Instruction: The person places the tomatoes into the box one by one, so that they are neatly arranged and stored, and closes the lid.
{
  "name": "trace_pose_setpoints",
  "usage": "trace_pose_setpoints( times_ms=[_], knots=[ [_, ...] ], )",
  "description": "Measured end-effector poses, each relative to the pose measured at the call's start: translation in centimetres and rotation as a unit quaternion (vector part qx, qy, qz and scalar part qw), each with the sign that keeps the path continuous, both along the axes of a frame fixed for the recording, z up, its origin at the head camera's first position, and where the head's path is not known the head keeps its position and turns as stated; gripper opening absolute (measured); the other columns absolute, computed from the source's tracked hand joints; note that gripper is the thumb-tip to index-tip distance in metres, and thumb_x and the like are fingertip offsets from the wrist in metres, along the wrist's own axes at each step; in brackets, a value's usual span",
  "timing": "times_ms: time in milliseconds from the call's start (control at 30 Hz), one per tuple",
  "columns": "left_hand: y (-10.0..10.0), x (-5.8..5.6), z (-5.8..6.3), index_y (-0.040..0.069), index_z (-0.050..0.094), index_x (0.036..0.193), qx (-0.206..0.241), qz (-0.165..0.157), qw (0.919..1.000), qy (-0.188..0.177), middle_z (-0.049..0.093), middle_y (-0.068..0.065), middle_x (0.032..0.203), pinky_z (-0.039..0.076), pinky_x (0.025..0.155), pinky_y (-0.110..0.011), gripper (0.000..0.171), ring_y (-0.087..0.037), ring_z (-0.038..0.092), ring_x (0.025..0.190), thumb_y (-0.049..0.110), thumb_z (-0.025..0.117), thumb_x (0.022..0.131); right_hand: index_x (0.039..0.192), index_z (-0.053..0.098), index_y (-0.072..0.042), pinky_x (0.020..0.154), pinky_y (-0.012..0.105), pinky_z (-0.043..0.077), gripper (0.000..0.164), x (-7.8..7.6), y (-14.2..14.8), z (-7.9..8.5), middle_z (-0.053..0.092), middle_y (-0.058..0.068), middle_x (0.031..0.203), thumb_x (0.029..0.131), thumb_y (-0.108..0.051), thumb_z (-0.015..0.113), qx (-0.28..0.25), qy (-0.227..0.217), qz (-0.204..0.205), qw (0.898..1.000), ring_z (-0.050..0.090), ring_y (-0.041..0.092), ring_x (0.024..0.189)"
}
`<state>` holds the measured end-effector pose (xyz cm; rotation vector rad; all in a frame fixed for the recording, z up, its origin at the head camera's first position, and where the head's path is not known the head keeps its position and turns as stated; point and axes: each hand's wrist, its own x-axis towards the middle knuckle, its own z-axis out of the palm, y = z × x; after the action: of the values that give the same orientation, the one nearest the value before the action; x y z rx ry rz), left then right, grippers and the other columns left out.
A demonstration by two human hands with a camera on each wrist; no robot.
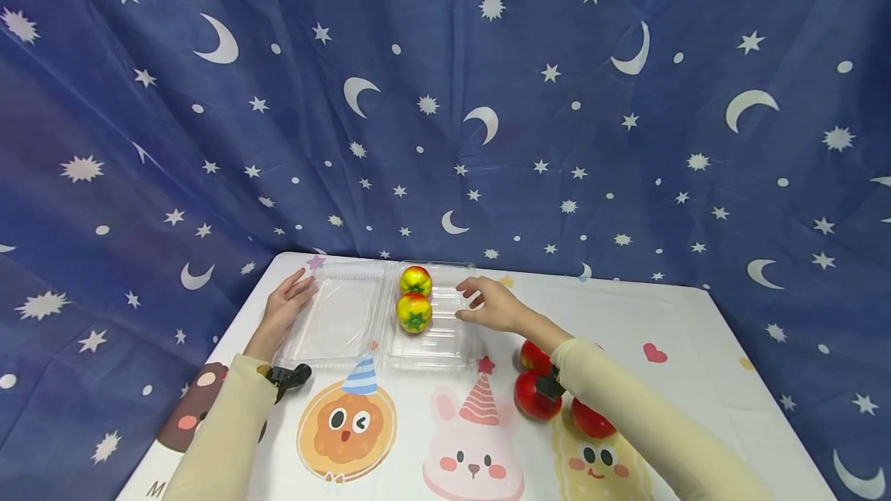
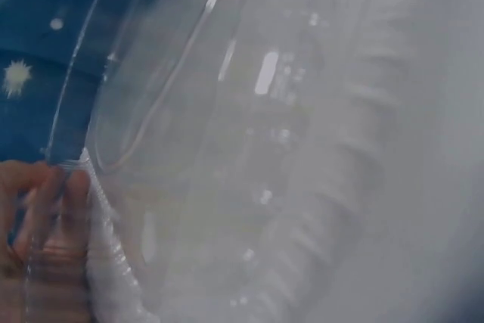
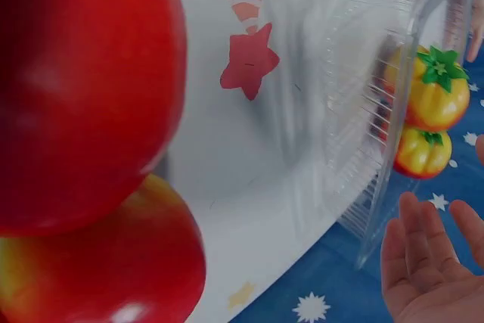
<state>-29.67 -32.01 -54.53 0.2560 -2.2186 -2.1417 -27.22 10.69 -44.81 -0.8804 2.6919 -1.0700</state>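
Observation:
A clear plastic clamshell box lies open on the table, its lid folded out to the left. Two yellow-and-red fruits with green leafy tops sit one behind the other in the box, along its hinge side. My left hand is at the lid's outer left edge; its fingers show through the clear plastic in the left wrist view. Over the box's right edge, my right hand is empty, with fingers loosely spread toward the fruits. Its palm shows in the right wrist view.
Several red apples lie on the table below the right forearm, large and close in the right wrist view. The white cloth carries cartoon prints. Dark blue curtain with moons and stars hangs behind the table.

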Motion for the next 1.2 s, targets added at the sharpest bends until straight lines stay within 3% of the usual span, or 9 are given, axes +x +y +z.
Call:
trace_pose_setpoints(
  times_ms=[233, 500, 800, 1067, 1200],
  knots=[
    [0.0, 0.0, 0.0, 0.010, 0.023, 0.157, 0.004, -0.001, 1.0000, 0.001, 0.036, -0.019, 0.154, 0.044, 0.096, -0.012, 0.068, -0.026, 0.035, 0.142, 0.010, 0.059, 0.100, 0.121, 0.062, 0.003, 0.074, 0.030, 0.059, 0.043, 1.1, 2.0, 0.2, 0.065, 0.021, 0.110, 0.084, -0.015, 0.076, -0.014, -0.005, 0.008, 1.000, 0.069, 0.027, 0.088],
    [0.0, 0.0, -0.1, 0.009, 0.025, 0.157, -0.001, 0.005, 1.0000, 0.001, 0.037, -0.019, 0.153, 0.044, 0.095, -0.012, 0.066, -0.026, 0.037, 0.141, 0.007, 0.058, 0.100, 0.121, 0.062, 0.002, 0.073, 0.031, 0.059, 0.043, 2.3, 4.4, -0.6, 0.066, 0.018, 0.109, 0.084, -0.016, 0.075, -0.014, 0.002, 0.013, 1.000, 0.070, 0.025, 0.086],
    [0.1, -0.1, 0.1, 0.010, 0.025, 0.157, -0.008, 0.009, 0.9999, -0.004, 0.037, -0.019, 0.153, 0.045, 0.088, -0.007, 0.066, -0.023, 0.038, 0.141, 0.006, 0.058, 0.100, 0.123, 0.062, -0.001, 0.079, 0.045, 0.058, 0.044, 3.9, 6.9, -0.6, 0.065, 0.016, 0.109, 0.086, -0.021, 0.076, 0.001, 0.002, 0.020, 1.000, 0.069, 0.025, 0.089],
    [0.1, 0.0, 0.3, 0.009, 0.023, 0.157, -0.007, 0.004, 1.0000, 0.000, 0.036, -0.019, 0.154, 0.044, 0.093, -0.010, 0.066, -0.026, 0.036, 0.142, 0.006, 0.056, 0.101, 0.126, 0.061, -0.004, 0.077, 0.033, 0.060, 0.047, 5.8, 9.0, -0.9, 0.063, 0.017, 0.114, 0.085, -0.019, 0.077, 0.017, -0.023, 0.008, 1.000, 0.067, 0.029, 0.096],
    [0.0, 0.0, 0.2, 0.010, 0.022, 0.158, 0.000, -0.003, 1.0000, -0.001, 0.034, -0.019, 0.154, 0.044, 0.095, -0.011, 0.067, -0.026, 0.035, 0.142, 0.006, 0.057, 0.100, 0.125, 0.062, -0.007, 0.079, 0.034, 0.059, 0.047, 6.9, 10.1, -0.9, 0.065, 0.012, 0.112, 0.084, -0.019, 0.079, 0.033, -0.004, 0.009, 0.999, 0.066, 0.027, 0.098]
  ],
)
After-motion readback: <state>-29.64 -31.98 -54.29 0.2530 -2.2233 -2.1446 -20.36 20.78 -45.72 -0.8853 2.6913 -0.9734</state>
